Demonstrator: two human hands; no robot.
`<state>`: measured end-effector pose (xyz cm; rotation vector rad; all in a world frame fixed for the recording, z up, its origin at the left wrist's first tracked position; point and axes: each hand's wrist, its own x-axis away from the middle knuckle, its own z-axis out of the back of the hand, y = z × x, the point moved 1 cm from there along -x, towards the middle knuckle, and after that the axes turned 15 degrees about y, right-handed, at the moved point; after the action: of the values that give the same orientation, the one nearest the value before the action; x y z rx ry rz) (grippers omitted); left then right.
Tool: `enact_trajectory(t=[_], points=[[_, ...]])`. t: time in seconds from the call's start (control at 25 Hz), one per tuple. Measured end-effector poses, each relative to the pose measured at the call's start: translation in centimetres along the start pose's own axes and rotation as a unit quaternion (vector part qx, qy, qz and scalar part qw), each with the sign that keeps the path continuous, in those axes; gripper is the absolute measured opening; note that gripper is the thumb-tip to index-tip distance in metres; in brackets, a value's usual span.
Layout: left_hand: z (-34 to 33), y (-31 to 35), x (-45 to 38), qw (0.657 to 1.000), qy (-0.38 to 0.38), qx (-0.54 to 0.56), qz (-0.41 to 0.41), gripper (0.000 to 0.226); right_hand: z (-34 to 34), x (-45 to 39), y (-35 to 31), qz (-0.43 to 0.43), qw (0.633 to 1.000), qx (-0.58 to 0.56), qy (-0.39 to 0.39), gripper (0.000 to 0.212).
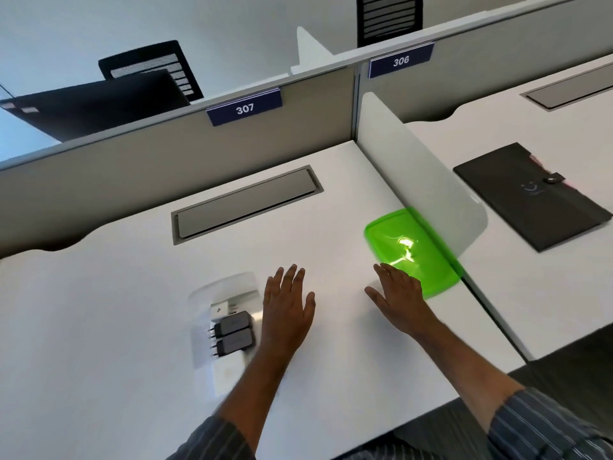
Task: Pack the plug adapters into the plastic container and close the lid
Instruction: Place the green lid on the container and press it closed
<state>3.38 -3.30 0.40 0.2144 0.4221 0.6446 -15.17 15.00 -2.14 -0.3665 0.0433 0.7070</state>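
Desk: a white desk (126, 293) fills most of the view, with a grey partition along its far edge
Plastic container: the clear plastic container (225, 323) sits on the desk at near left, its walls blurred and hard to trace, with no lid on it
Plug adapters: two dark plug adapters (234, 333) lie side by side inside the container, prongs pointing left; a white adapter (220, 308) lies just beyond them on the far side, and another pale block sits at the near end (too smeared to tell what it is)
Lid: the green lid (411, 250) lies flat on the desk at right, well apart from the container and close against the white divider panel (414, 167)
Left hand: the left hand (288, 307) is open, palm down, fingers spread and straight, gripping nothing; it is just right of the container, and whether it touches the container's wall cannot be told
Right hand: the right hand (398, 297) is open and flat, fingers extended toward the lid's near edge, with the fingertips overlapping the green rim; it holds nothing
Sleeves: both forearms come up from the near edge in dark striped sleeves (544, 429)
Cable hatch: a grey cable hatch (245, 204) is set into the desk, far from both hands
Neighbouring desk: a dark folder (530, 197) lies on the desk to the right of the divider
Labels: blue tags on the partition read 307 (244, 107) and 306 (400, 60)
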Motion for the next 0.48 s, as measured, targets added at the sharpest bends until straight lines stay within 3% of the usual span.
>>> enact_trajectory(t=[0.28,0.48], points=[[-5.3,7.0,-2.5,1.0,0.0,0.019,0.002,0.054,1.3,-2.4,7.6,-0.028,0.999,0.004,-0.019,0.066],[-9.4,11.3,-4.1,0.994,-0.088,0.056,0.035,0.061,1.7,-3.8,11.7,-0.03,0.999,0.018,-0.032,0.069]])
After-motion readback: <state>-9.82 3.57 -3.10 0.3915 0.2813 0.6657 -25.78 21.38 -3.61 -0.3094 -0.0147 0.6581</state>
